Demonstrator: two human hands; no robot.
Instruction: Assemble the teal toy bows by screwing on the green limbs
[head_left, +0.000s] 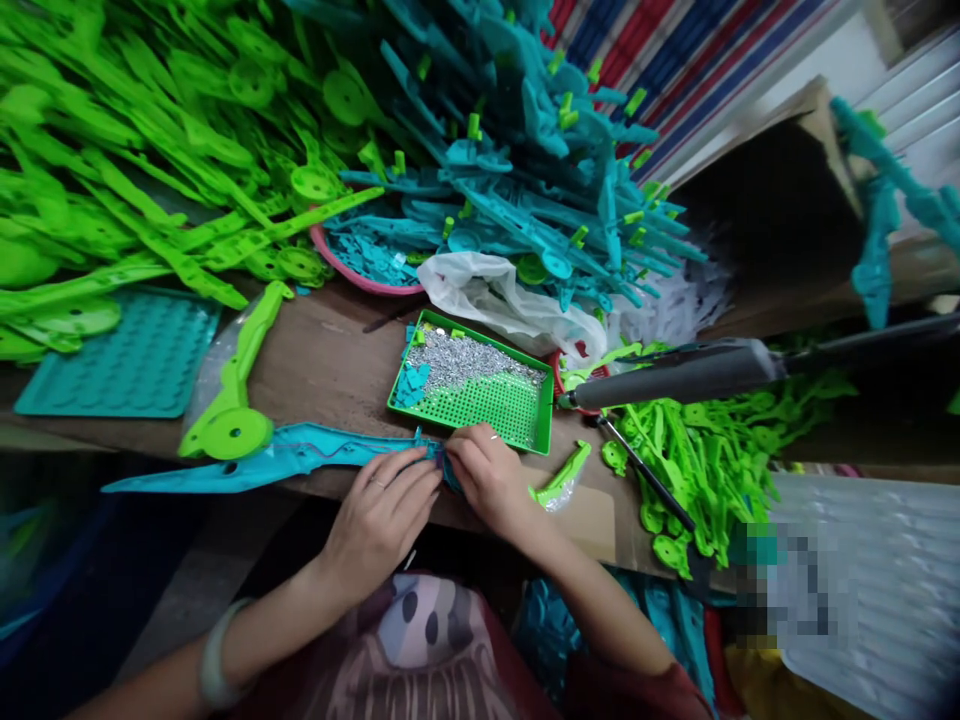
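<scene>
A long blue plastic part (pixel 300 450) lies along the front of the bench, its pointed end to the left. My left hand (pixel 386 520) has its fingers curled over the right portion of this part, gripping it. At the part's right end, the fingers of my right hand (pixel 487 480) are drawn together in a pinch. Whatever sits between those fingertips is hidden. Just beyond both hands is a green perforated tray (pixel 517 410) with many small silvery metal pieces (pixel 472 355) and some flat blue bits (pixel 412 385).
Green plastic parts (pixel 135 130) are heaped at left, blue ones (pixel 510 160) at the back. A black-and-grey power screwdriver (pixel 675 375) juts in from the right above more green parts (pixel 690 470). A teal dimpled mat (pixel 120 355) and a green part (pixel 236 390) lie left.
</scene>
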